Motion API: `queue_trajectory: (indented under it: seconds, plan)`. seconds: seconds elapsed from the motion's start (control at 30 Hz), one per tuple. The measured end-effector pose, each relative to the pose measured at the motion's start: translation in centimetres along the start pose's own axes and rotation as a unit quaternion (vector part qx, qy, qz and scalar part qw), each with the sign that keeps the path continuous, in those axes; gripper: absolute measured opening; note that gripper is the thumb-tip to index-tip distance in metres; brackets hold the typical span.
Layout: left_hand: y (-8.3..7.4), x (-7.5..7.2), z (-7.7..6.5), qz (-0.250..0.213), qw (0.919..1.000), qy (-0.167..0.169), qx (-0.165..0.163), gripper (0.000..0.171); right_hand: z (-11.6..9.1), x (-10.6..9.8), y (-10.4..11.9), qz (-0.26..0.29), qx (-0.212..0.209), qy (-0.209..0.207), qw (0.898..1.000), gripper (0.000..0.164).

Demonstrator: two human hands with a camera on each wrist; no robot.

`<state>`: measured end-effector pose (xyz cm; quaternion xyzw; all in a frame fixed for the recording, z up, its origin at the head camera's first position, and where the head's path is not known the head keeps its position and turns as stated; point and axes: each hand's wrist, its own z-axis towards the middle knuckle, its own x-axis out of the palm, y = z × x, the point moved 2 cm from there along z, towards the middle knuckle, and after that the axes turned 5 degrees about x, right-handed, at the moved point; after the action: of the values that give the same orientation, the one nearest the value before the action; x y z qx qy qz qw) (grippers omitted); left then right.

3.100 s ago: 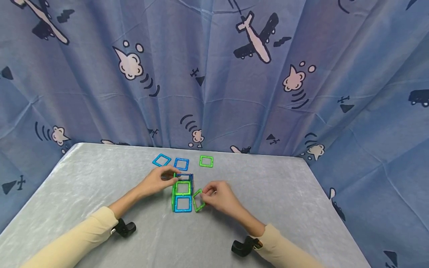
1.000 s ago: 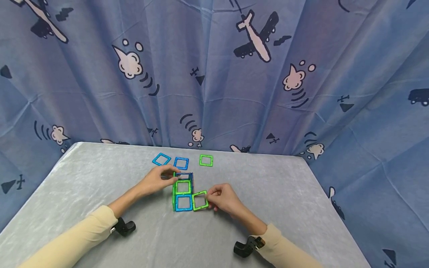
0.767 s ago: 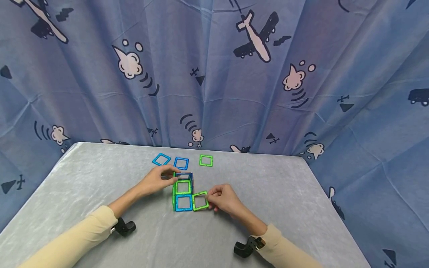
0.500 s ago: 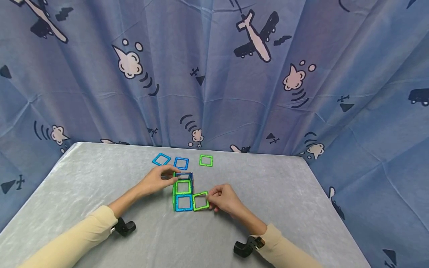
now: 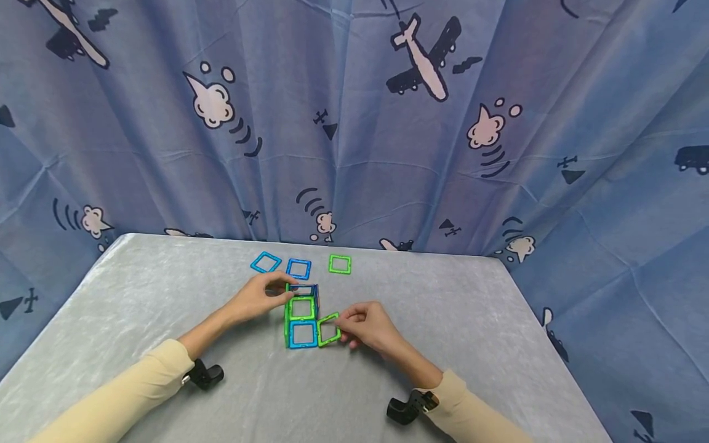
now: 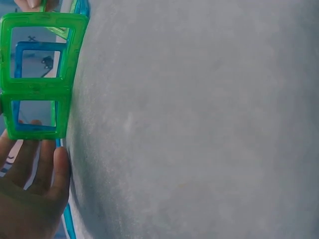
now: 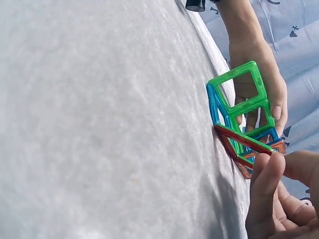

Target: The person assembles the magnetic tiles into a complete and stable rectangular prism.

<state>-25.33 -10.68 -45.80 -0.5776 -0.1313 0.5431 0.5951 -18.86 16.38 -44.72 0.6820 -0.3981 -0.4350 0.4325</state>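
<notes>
A box-like build of magnetic tiles (image 5: 302, 319), framed in green and blue, stands mid-table. My left hand (image 5: 256, 299) holds its far left corner, with the thumb at the side and fingertips over the back. The left wrist view shows two green square tiles (image 6: 37, 85) making up that side, fingers spread behind them. My right hand (image 5: 370, 326) pinches the right edge of a green square tile (image 5: 319, 335) between thumb and forefinger. That tile's left edge meets the near right side of the build, and it sits tilted. A red-brown edge (image 7: 230, 142) shows along it in the right wrist view.
Behind the build lie two blue square tiles (image 5: 298, 277) (image 5: 257, 268) and a loose green square tile (image 5: 340, 272). A pale cloth covers the table (image 5: 443, 320). A blue patterned curtain (image 5: 354, 154) hangs at the back edge.
Three seconds ago the right hand's green tile stood steeper. It was then swung down flatter to the right, and now its outer edge is raised a little again. The left hand has stayed put.
</notes>
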Motion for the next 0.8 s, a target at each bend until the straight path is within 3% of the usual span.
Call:
queue_trajectory:
  seconds: [0.8]
  plan:
    - [-0.2, 0.0, -0.1, -0.003, 1.0, -0.002, -0.003, 0.028, 0.6, 2.2, 1.1, 0.025, -0.048, 0.036, 0.998, 0.017]
